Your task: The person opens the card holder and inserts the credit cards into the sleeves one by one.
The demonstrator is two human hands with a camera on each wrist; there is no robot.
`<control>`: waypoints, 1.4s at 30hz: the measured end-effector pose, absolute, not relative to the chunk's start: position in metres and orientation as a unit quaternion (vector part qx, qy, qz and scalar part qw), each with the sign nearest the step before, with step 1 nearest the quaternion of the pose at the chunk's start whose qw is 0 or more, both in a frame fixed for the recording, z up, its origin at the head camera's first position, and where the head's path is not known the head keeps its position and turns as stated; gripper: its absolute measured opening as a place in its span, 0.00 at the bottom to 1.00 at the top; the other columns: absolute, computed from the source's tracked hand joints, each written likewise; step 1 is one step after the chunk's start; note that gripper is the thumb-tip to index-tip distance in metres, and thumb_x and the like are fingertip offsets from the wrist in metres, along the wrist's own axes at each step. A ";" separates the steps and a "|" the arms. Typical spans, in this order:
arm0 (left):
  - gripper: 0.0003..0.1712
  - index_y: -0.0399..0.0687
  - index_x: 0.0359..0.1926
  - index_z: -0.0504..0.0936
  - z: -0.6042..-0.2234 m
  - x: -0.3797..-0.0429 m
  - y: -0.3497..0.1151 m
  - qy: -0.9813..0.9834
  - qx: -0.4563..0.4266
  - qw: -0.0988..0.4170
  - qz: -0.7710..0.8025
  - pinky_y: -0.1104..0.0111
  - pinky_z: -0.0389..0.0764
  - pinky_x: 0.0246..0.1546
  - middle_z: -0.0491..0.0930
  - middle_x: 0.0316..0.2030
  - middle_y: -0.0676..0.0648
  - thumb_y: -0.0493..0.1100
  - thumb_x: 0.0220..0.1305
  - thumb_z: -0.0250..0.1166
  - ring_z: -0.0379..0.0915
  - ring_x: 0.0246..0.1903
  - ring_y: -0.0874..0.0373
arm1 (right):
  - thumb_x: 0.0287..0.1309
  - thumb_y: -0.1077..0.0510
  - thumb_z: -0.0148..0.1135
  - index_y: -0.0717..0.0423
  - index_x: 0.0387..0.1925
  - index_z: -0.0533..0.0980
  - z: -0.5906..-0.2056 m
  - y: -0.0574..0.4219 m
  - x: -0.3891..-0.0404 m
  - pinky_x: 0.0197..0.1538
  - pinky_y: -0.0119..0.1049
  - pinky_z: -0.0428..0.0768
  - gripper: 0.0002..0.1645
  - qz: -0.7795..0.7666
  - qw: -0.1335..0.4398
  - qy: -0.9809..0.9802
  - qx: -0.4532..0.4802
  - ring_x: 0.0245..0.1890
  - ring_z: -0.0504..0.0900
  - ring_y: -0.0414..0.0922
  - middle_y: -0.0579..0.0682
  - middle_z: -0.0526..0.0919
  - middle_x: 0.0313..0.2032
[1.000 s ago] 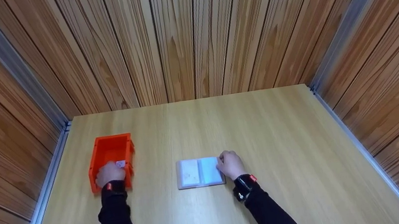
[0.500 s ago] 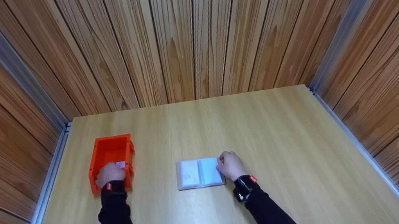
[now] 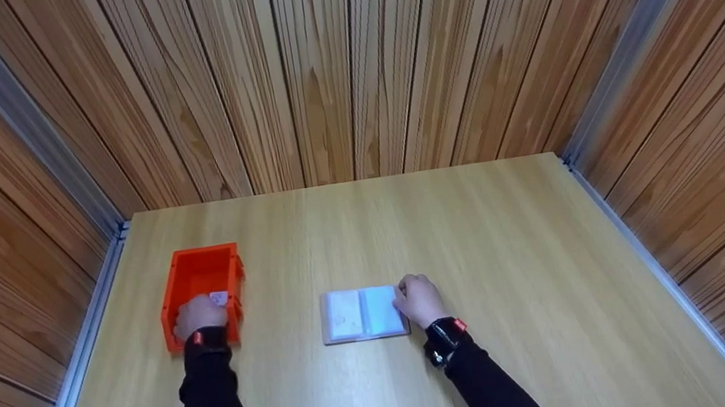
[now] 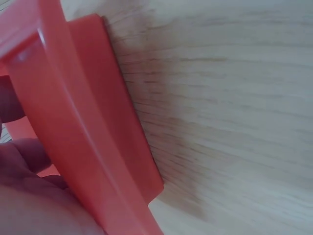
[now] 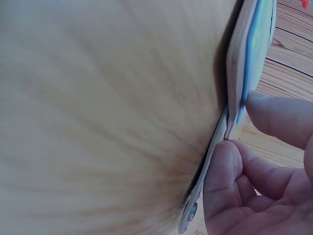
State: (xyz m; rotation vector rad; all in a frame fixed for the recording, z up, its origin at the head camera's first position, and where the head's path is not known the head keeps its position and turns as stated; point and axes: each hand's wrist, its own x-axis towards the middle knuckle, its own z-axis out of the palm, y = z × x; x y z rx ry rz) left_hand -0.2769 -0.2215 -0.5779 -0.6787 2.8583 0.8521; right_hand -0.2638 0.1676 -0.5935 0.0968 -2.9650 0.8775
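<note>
My left hand (image 3: 199, 314) reaches down into the orange plastic bin (image 3: 208, 261) at the left of the table. In the left wrist view the bin wall (image 4: 73, 112) hides most of its fingers, so what they hold cannot be seen. Beside that hand a small pale printed card (image 3: 219, 298) shows inside the bin. An open card holder (image 3: 345, 315) with clear sleeves lies flat mid-table, its right side looking light blue. My right hand (image 3: 421, 299) pinches its right edge. The right wrist view shows the thumb and fingers at this edge, near a strap with a metal snap (image 5: 192, 211).
The light wooden table (image 3: 481, 229) is bounded by wood-panelled walls (image 3: 327, 65) at the back and both sides. Metal rails (image 3: 670, 287) run along the side edges. The bin's walls rise around my left hand.
</note>
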 end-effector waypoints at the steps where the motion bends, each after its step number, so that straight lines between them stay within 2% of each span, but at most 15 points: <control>1: 0.12 0.33 0.38 0.79 -0.578 -0.277 -0.221 0.934 -0.221 0.041 0.278 0.41 0.71 0.45 0.77 0.37 0.30 0.38 0.63 0.54 0.73 0.42 0.34 | 0.52 0.62 0.71 0.67 0.37 0.78 -0.593 0.167 -0.264 0.45 0.48 0.77 0.13 0.284 0.023 -0.958 0.030 0.38 0.79 0.55 0.58 0.78 0.35; 9: 0.13 0.31 0.40 0.78 -0.577 -0.274 -0.222 0.929 -0.230 0.030 0.288 0.42 0.73 0.44 0.75 0.38 0.29 0.38 0.62 0.53 0.73 0.42 0.33 | 0.51 0.62 0.72 0.67 0.36 0.78 -0.593 0.167 -0.263 0.45 0.47 0.77 0.14 0.283 0.024 -0.958 0.031 0.38 0.78 0.55 0.58 0.78 0.35; 14: 0.09 0.33 0.41 0.74 -0.574 -0.273 -0.224 0.920 -0.228 0.036 0.317 0.48 0.74 0.41 0.77 0.38 0.33 0.36 0.64 0.54 0.73 0.41 0.37 | 0.49 0.62 0.72 0.67 0.35 0.78 -0.593 0.167 -0.263 0.45 0.48 0.77 0.14 0.281 0.026 -0.959 0.031 0.37 0.78 0.55 0.58 0.78 0.34; 22: 0.10 0.36 0.46 0.72 -0.577 -0.276 -0.229 0.910 -0.229 0.058 0.341 0.55 0.72 0.39 0.76 0.40 0.37 0.34 0.65 0.55 0.71 0.40 0.42 | 0.52 0.62 0.71 0.67 0.36 0.78 -0.594 0.168 -0.264 0.44 0.47 0.76 0.13 0.290 0.014 -0.957 0.030 0.37 0.77 0.53 0.57 0.77 0.34; 32: 0.12 0.33 0.49 0.73 -0.572 -0.272 -0.229 0.884 -0.238 0.014 0.402 0.54 0.72 0.44 0.76 0.42 0.36 0.30 0.65 0.53 0.71 0.42 0.41 | 0.52 0.63 0.71 0.67 0.35 0.78 -0.595 0.168 -0.264 0.44 0.47 0.77 0.13 0.290 0.019 -0.956 0.033 0.37 0.78 0.53 0.57 0.77 0.34; 38: 0.17 0.31 0.55 0.71 -0.564 -0.273 -0.228 0.878 -0.248 -0.001 0.408 0.50 0.71 0.52 0.76 0.48 0.33 0.31 0.66 0.50 0.70 0.47 0.40 | 0.50 0.63 0.72 0.67 0.35 0.78 -0.596 0.168 -0.264 0.43 0.48 0.77 0.13 0.284 0.035 -0.957 0.039 0.37 0.79 0.55 0.58 0.78 0.33; 42: 0.18 0.30 0.56 0.72 -0.559 -0.275 -0.229 0.884 -0.241 -0.045 0.398 0.48 0.70 0.53 0.77 0.49 0.31 0.31 0.67 0.49 0.72 0.48 0.38 | 0.50 0.63 0.71 0.67 0.34 0.78 -0.595 0.168 -0.264 0.43 0.48 0.77 0.13 0.285 0.037 -0.957 0.041 0.36 0.79 0.55 0.58 0.78 0.33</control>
